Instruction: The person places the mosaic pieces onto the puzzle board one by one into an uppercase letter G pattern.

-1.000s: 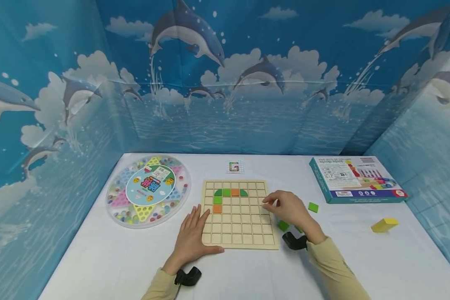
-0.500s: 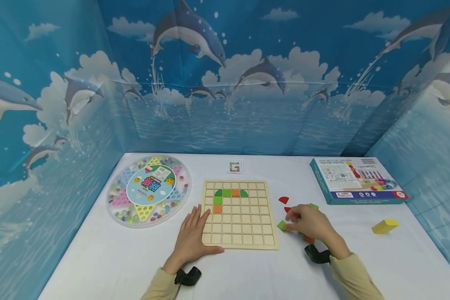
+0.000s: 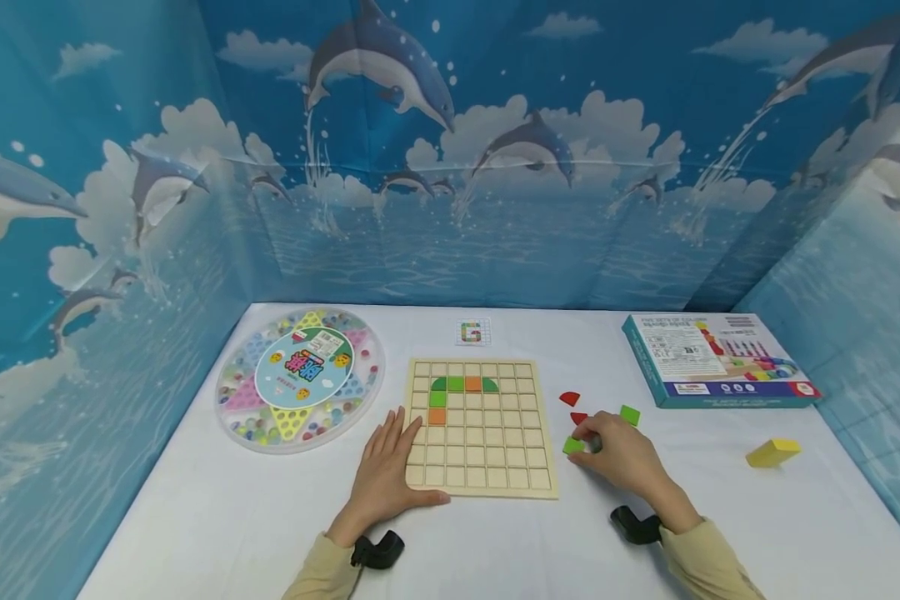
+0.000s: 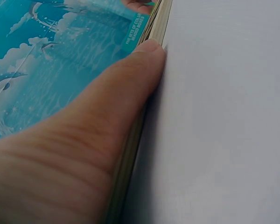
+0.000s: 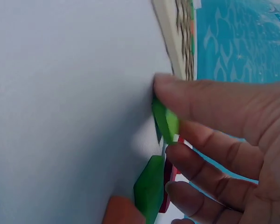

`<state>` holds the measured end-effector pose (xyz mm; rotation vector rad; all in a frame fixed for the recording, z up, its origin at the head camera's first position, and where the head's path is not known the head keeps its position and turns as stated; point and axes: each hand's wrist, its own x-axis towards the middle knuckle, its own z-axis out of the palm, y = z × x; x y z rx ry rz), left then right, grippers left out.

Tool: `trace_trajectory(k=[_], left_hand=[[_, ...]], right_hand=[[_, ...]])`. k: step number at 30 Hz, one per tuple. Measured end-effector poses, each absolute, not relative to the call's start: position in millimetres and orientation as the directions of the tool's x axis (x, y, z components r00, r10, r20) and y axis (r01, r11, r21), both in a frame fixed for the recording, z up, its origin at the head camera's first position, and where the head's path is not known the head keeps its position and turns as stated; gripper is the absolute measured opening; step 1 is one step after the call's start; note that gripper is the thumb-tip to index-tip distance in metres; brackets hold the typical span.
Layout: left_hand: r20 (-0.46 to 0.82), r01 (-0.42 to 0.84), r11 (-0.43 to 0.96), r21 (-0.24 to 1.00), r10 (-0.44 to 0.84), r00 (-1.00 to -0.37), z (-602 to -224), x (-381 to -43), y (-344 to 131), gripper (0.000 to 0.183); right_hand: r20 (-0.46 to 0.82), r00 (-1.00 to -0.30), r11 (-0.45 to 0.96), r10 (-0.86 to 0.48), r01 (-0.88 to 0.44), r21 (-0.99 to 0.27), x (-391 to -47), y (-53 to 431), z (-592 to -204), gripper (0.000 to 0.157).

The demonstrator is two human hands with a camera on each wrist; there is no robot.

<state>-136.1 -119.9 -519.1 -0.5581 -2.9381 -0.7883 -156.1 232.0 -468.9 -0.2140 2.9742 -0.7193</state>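
A wooden grid board (image 3: 480,458) lies on the white table, with several green and orange pieces (image 3: 456,384) in its cells. My left hand (image 3: 384,467) rests at its lower left corner, fingers spread along the left side. In the left wrist view, the thumb (image 4: 126,74) lies against the board's edge. To the right of the board, my right hand (image 3: 621,454) pinches a light green square tile (image 5: 165,120) between thumb and fingers, low over the table. Close by the fingers are a dark green piece (image 5: 149,189), an orange piece (image 5: 123,212) and red pieces (image 3: 569,398).
Another green square (image 3: 630,415) lies beyond the right hand. A pattern card (image 3: 472,332) lies behind the board. At left is a round marble game board (image 3: 371,392); at right are a game box (image 3: 720,358) and a yellow block (image 3: 772,452). A dolphin-print curtain (image 3: 450,250) surrounds the table.
My right hand has moved right from the board's edge to the loose pieces, uncovering the red ones, and has taken hold of the light green tile. The left hand has stayed put.
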Motion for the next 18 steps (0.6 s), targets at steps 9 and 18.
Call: trace_trajectory(k=[9, 18], left_hand=[[0.139, 0.355, 0.801, 0.482, 0.33, -0.934, -517.4, -135.3, -118.5, 0.118], [0.142, 0.358, 0.804, 0.475, 0.331, -0.933, -516.8, -135.6, -118.8, 0.118]], right_hand=[[0.001, -0.984, 0.872, -0.18, -0.159, -0.463, -152.3, 229.2, -467.9, 0.027], [0.196, -0.962, 0.858, -0.191, -0.26, -0.443, -146.5, 198.2, -462.0, 0.023]])
